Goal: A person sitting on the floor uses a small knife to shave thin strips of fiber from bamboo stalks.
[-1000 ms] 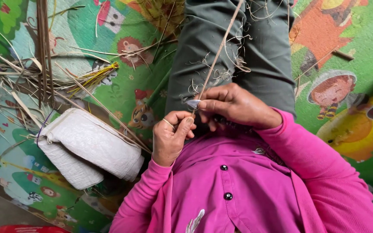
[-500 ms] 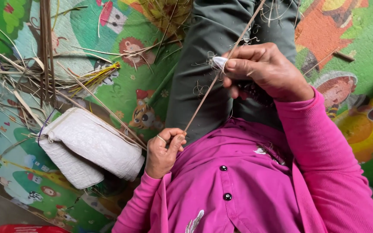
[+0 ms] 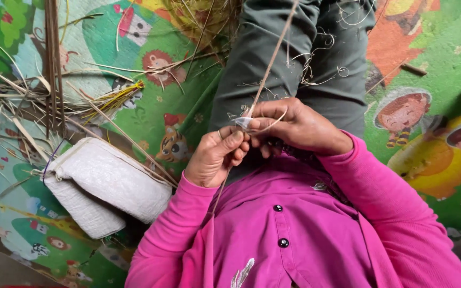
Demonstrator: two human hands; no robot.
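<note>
the long thin straw strand (image 3: 271,58) runs from the top of the view, over the grey-green trouser legs (image 3: 316,58), down to where both hands meet just above the pink shirt (image 3: 278,234); half a second ago the right hand was raised high over the trousers, drawing the strand up and away from the left, and the two hands were well apart; now the right hand (image 3: 300,128) has come back down and sits against the left hand (image 3: 217,157), much as they sat a second ago; the strand's lower end passes between them and trails on past the left wrist onto the shirt.

the right hand is curled nearly closed, thumb and fingers pinching the strand together with a small pale sliver at its fingertips (image 3: 244,124), a thin loop of fibre arching over the knuckles; the left hand is closed in a loose fist, its fingertips pressed to the strand just beside the right thumb.

loose curls of fibre (image 3: 316,64) lie scattered on the trousers; to the left, a folded white woven sack (image 3: 105,186) rests on the colourful cartoon play mat (image 3: 433,69), unmoved between views; beyond it a spread of dry straw stalks (image 3: 38,90) and a small yellow-tipped bundle (image 3: 116,98) lie on the mat, also as before.
</note>
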